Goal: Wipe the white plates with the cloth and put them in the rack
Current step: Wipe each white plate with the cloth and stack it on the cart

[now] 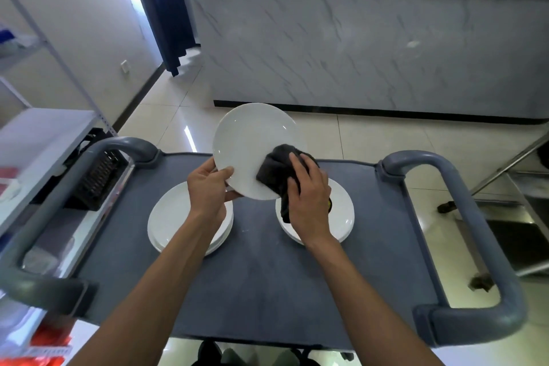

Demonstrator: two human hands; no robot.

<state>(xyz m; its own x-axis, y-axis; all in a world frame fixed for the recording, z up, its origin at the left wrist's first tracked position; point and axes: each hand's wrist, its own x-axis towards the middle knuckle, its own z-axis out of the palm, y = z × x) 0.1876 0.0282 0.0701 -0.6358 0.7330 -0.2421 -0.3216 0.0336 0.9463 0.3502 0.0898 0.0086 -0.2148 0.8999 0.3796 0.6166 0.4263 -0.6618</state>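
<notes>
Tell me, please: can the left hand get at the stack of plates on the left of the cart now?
Probably not yet. The left hand grips the rim of the raised plate, which the right hand wipes with the dark cloth. The stack lies right under it, uncovered, so once that plate is set down the way looks free.

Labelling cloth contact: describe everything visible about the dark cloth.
The cloth is dark grey, soft and bunched, looks like terry. The right hand grips it and presses it on the lower right face of the raised white plate, which the left hand holds tilted. A tail hangs below the hand over a plate on the cart.
</notes>
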